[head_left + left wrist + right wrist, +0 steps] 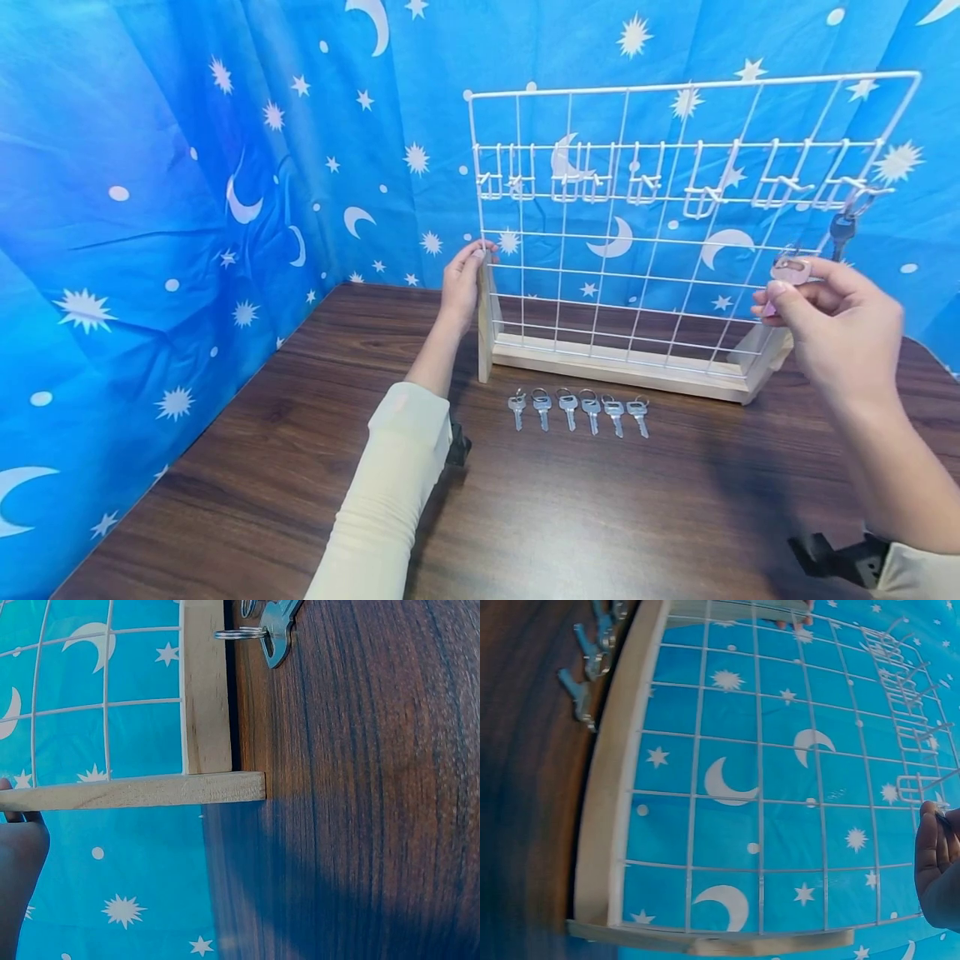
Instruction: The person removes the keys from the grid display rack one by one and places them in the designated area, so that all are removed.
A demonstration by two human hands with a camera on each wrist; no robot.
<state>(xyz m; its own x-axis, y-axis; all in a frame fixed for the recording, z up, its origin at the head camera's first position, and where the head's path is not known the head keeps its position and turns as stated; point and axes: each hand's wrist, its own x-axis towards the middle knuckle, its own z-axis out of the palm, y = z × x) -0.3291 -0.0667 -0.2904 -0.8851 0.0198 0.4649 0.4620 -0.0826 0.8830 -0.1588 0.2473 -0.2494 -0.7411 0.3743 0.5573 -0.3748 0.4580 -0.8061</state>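
Observation:
A white wire grid rack (630, 268) with a wooden base stands on the table, a row of white hooks (645, 185) across its upper part. My left hand (463, 279) grips the left wooden upright (485, 321) near its top. My right hand (851, 321) pinches a key (791, 269) by its pinkish-looking head, in front of the grid's right side; fingers hide most of its blade. Just above that hand, another key (843, 229) hangs by its ring from the rightmost hook. In the right wrist view, the right hand (939, 862) is beside the grid's edge, below the hooks.
Several silver keys with rings (591, 411) lie in a row on the dark wood table (570, 508), in front of the rack's wooden base (615, 367). Behind the table hangs a blue cloth (285, 150) with white moons and stars.

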